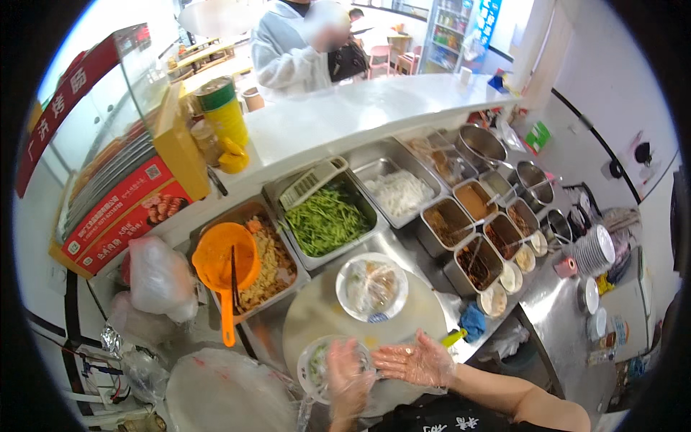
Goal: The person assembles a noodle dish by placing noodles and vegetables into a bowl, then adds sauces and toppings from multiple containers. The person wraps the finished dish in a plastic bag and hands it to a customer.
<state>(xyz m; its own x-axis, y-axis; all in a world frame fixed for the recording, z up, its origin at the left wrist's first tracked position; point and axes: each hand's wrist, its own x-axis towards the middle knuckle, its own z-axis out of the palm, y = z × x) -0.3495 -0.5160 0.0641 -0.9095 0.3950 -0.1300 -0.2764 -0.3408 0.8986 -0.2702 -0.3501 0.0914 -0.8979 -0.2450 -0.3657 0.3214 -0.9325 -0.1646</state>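
Observation:
Both of my hands wear clear plastic gloves over a round pale cutting board [306, 309]. My left hand [350, 376], a little blurred, is raised with its fingers apart over the right side of a white bowl [306, 374] holding pale and green food. My right hand [414, 360] stretches its fingers toward the left hand, palm showing and holding nothing. Beyond them stands a second white bowl [344, 279], with a clear plastic bag of food [374, 284] in it. A yellow-green handle [454, 338] shows beside my right hand, its other end hidden.
An orange strainer [205, 263] with dark chopsticks rests on a tray of chopped food [270, 284]. Behind are trays of green shreds [327, 223] and white strips [403, 193]. Several sauce tins [475, 266] stand right, near a blue cloth [472, 321]. Across the counter [345, 108] stands a person [284, 54].

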